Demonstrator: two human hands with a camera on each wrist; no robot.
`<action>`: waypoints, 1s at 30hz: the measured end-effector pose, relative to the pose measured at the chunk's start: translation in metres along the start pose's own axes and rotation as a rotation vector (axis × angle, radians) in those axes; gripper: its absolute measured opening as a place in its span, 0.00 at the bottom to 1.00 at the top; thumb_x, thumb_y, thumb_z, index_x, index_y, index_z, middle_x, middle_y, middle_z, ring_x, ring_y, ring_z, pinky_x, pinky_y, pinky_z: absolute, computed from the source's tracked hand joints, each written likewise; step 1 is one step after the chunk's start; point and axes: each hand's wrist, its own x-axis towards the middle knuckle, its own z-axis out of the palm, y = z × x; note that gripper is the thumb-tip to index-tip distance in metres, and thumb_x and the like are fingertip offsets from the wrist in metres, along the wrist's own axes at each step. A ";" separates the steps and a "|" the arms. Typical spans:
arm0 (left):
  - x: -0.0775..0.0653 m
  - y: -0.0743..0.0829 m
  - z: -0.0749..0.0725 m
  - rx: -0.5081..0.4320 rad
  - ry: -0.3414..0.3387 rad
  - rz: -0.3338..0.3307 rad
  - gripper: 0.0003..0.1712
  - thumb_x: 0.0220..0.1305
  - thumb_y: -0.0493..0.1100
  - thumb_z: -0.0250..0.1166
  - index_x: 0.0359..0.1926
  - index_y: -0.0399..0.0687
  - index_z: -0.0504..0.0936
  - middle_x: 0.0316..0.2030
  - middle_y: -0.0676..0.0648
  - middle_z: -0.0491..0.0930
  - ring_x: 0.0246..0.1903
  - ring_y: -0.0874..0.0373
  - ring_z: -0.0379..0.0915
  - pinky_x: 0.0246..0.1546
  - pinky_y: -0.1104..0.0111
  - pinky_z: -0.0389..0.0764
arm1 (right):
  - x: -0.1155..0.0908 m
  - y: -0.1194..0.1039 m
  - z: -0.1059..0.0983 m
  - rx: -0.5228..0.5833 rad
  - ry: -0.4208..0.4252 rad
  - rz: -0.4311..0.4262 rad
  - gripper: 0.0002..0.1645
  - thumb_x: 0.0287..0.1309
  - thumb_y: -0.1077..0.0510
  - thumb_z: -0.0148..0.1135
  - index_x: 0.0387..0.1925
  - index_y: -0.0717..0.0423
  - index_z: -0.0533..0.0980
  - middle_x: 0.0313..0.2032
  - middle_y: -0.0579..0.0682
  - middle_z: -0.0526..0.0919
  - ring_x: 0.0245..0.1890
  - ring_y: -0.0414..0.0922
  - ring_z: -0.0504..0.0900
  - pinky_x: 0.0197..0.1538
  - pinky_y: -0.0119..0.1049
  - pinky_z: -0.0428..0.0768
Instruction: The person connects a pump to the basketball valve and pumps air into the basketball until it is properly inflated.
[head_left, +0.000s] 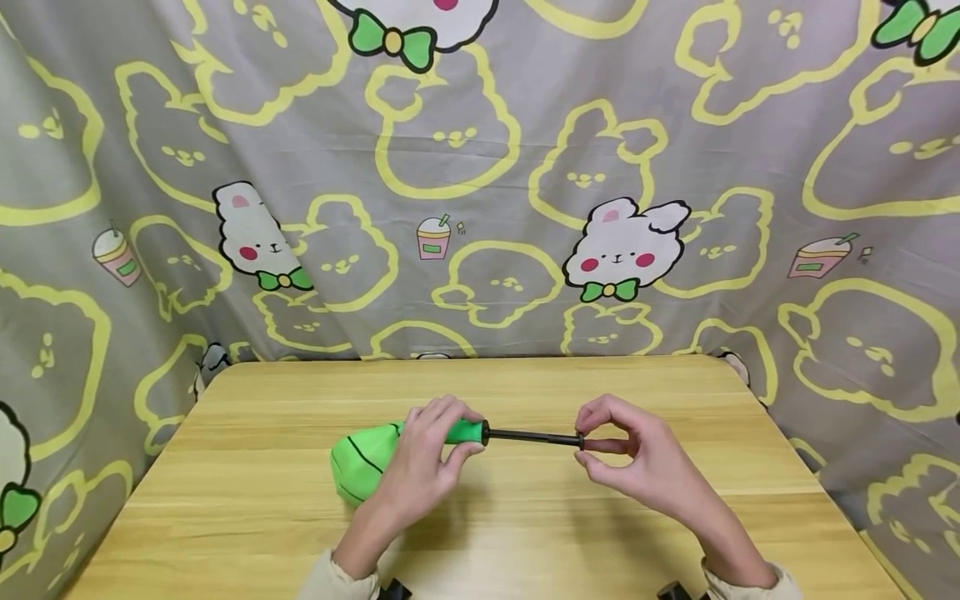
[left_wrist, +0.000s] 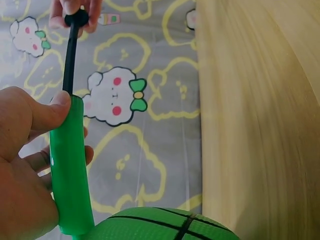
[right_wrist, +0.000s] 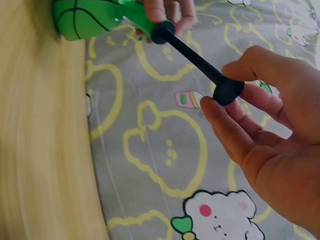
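Note:
A small hand pump with a green barrel (left_wrist: 70, 165) and a long black plunger rod (head_left: 534, 437) lies crosswise above the table in the head view. My left hand (head_left: 427, 450) grips the barrel, fingers over the top and thumb beneath. Between the thumb and fingertips of my right hand (head_left: 637, 450) is the round black knob (right_wrist: 229, 91) at the rod's end, with much of the rod showing out of the barrel. At the barrel's other end sits a bright green ball (head_left: 363, 458) with black lines, creased and partly hidden behind my left hand.
Both hands are over a wooden table (head_left: 525, 533) with light grain. Behind it hangs a grey curtain (head_left: 480, 183) printed with yellow outlines and white cartoon animals, meeting the table's far edge.

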 end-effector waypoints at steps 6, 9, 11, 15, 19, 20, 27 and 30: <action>-0.003 -0.003 0.002 0.008 0.018 0.009 0.16 0.57 0.42 0.77 0.45 0.52 0.81 0.43 0.57 0.81 0.46 0.62 0.78 0.46 0.60 0.69 | 0.000 0.002 -0.005 0.000 -0.027 -0.008 0.18 0.52 0.71 0.76 0.39 0.53 0.78 0.44 0.57 0.80 0.46 0.49 0.82 0.45 0.43 0.86; -0.005 -0.004 0.003 0.011 0.031 0.008 0.16 0.57 0.43 0.76 0.44 0.52 0.81 0.42 0.57 0.81 0.45 0.62 0.78 0.45 0.61 0.69 | 0.001 0.004 -0.006 0.016 -0.030 -0.001 0.15 0.53 0.69 0.76 0.40 0.54 0.79 0.45 0.56 0.81 0.47 0.48 0.83 0.45 0.43 0.86; -0.006 -0.004 0.004 0.009 0.033 0.006 0.15 0.58 0.44 0.76 0.44 0.52 0.81 0.42 0.57 0.81 0.45 0.62 0.78 0.44 0.62 0.69 | 0.001 0.005 -0.005 0.036 -0.025 -0.011 0.14 0.54 0.69 0.76 0.40 0.56 0.80 0.45 0.57 0.81 0.47 0.48 0.83 0.45 0.44 0.86; -0.007 -0.003 0.005 -0.003 0.032 0.007 0.15 0.58 0.45 0.75 0.44 0.52 0.81 0.42 0.58 0.81 0.45 0.61 0.78 0.43 0.63 0.68 | 0.001 0.007 -0.001 0.087 -0.005 -0.033 0.15 0.53 0.71 0.75 0.42 0.60 0.82 0.44 0.58 0.82 0.47 0.48 0.84 0.44 0.45 0.85; -0.006 0.000 0.006 -0.013 0.039 0.019 0.15 0.58 0.45 0.75 0.44 0.51 0.81 0.42 0.57 0.81 0.44 0.61 0.78 0.42 0.63 0.68 | 0.002 0.008 0.007 0.122 0.023 -0.048 0.17 0.51 0.73 0.75 0.43 0.59 0.84 0.43 0.59 0.83 0.46 0.49 0.85 0.43 0.45 0.85; -0.006 0.000 0.006 -0.013 0.039 0.021 0.15 0.58 0.45 0.75 0.44 0.51 0.81 0.41 0.57 0.81 0.44 0.62 0.78 0.42 0.63 0.68 | 0.002 0.008 0.008 0.126 0.029 -0.050 0.18 0.51 0.73 0.75 0.43 0.58 0.84 0.43 0.59 0.83 0.46 0.49 0.85 0.43 0.45 0.85; -0.004 0.007 0.009 -0.006 0.023 0.027 0.16 0.56 0.43 0.76 0.44 0.51 0.81 0.41 0.57 0.81 0.44 0.62 0.77 0.43 0.63 0.68 | 0.001 0.011 0.022 0.141 0.059 -0.049 0.17 0.51 0.72 0.76 0.43 0.57 0.84 0.42 0.57 0.84 0.45 0.47 0.86 0.42 0.45 0.85; -0.003 0.010 0.010 0.002 0.018 0.027 0.16 0.56 0.43 0.76 0.44 0.51 0.81 0.41 0.57 0.81 0.44 0.63 0.77 0.42 0.63 0.68 | 0.001 0.014 0.029 0.147 0.072 -0.063 0.17 0.50 0.73 0.76 0.42 0.58 0.85 0.41 0.56 0.85 0.44 0.48 0.86 0.42 0.45 0.85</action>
